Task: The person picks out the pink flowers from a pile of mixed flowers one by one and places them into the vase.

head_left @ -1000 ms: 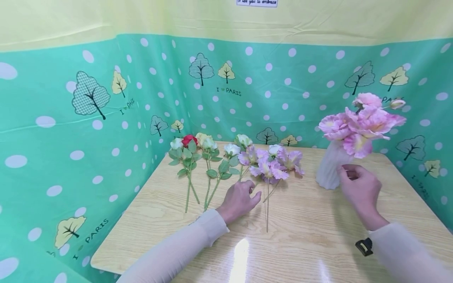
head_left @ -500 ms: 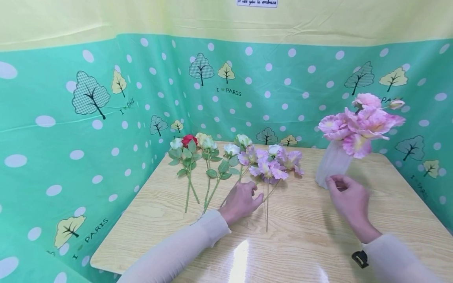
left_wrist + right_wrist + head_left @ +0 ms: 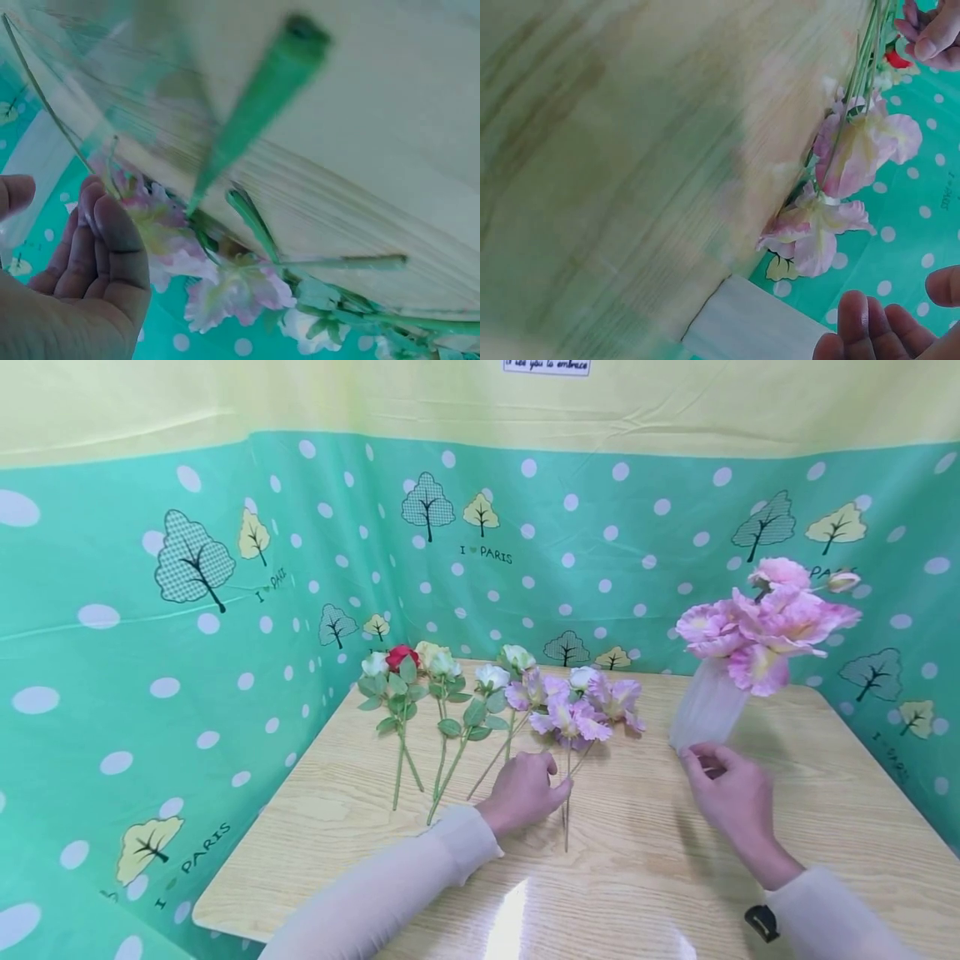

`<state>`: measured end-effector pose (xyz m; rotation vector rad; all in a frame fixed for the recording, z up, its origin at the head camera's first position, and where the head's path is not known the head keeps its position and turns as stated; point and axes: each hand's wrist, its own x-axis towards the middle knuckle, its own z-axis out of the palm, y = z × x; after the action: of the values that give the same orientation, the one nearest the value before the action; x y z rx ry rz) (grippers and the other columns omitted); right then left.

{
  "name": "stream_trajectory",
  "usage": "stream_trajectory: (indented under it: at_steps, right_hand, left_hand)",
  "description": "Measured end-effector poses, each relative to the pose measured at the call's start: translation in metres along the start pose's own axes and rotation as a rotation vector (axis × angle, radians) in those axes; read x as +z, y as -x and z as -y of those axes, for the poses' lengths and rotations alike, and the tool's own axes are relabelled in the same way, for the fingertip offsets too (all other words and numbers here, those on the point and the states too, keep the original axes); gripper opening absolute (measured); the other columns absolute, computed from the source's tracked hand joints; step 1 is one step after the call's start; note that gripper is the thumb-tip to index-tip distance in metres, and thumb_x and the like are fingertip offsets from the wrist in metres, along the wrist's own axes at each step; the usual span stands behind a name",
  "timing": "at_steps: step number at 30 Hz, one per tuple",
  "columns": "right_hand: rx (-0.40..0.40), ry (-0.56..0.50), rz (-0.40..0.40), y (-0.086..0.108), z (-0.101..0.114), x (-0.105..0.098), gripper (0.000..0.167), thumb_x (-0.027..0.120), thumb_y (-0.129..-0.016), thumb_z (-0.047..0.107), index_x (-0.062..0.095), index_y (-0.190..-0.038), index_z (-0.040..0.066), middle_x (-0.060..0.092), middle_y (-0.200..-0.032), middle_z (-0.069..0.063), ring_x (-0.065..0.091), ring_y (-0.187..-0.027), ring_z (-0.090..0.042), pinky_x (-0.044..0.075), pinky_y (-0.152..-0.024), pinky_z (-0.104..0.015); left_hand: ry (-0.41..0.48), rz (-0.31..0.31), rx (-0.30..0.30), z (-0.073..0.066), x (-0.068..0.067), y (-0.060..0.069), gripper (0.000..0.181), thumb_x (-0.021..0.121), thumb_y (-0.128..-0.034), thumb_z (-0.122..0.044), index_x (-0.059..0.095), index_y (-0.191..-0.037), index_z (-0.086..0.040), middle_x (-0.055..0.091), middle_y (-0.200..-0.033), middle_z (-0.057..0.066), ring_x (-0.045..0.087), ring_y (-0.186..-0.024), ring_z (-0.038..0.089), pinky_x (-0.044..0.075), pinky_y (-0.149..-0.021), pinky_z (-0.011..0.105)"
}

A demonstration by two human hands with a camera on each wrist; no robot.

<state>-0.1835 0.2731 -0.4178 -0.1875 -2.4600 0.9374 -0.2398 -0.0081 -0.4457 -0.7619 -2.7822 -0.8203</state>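
My left hand is over the stems of the purple flowers. In the left wrist view its thumb stands apart from its bent fingers, with a thin stem passing by the fingertips; I cannot tell if they touch. My right hand is beside the foot of the white ribbed vase, holding nothing. Its thumb and fingers are apart in the right wrist view. Pink flowers stand in the vase, leaning right.
Several white roses, a red rose and a yellow rose lie left of the purple flowers on the wooden table. A green dotted curtain hangs behind and at the sides.
My right hand has moved down and left along the vase toward its foot. My left hand has shifted right and slightly down, closer to the purple flowers' stems. The flowers and vase look unmoved.
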Motion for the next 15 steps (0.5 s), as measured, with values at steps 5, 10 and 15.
stream_trajectory:
  at_steps: [5, 10, 15]
  right_hand:
    - [-0.013, 0.002, 0.018, 0.004, 0.0, 0.003, 0.025, 0.068, -0.099, 0.025, 0.076, -0.105, 0.003, 0.076, -0.093, -0.015, 0.065, -0.071, -0.012, 0.048, -0.055, -0.02]
    - [-0.013, 0.011, 0.002, 0.006, 0.001, 0.004, 0.024, 0.067, -0.099, 0.026, 0.077, -0.103, 0.004, 0.076, -0.092, -0.013, 0.065, -0.071, -0.013, 0.046, -0.056, -0.019]
    - [-0.016, 0.007, -0.008, 0.006, 0.0, 0.005, 0.024, 0.068, -0.099, 0.027, 0.077, -0.102, 0.005, 0.076, -0.091, -0.012, 0.064, -0.07, -0.01, 0.046, -0.057, -0.018]
  left_hand:
    - [0.023, 0.08, -0.071, -0.007, 0.004, 0.001, 0.042, 0.074, -0.0931, -0.035, 0.053, -0.062, -0.015, 0.037, -0.049, -0.011, 0.031, -0.044, 0.003, 0.029, -0.043, 0.019]
    - [0.006, 0.133, -0.118, -0.01, 0.01, -0.001, 0.061, 0.075, -0.0907, -0.037, 0.032, -0.051, -0.02, 0.018, -0.042, -0.013, 0.015, -0.038, 0.001, 0.014, -0.036, 0.017]
    - [-0.025, 0.182, -0.14, -0.012, 0.012, -0.001, 0.06, 0.076, -0.0887, -0.037, 0.037, -0.047, -0.019, 0.023, -0.038, -0.013, 0.019, -0.035, 0.001, 0.018, -0.034, 0.019]
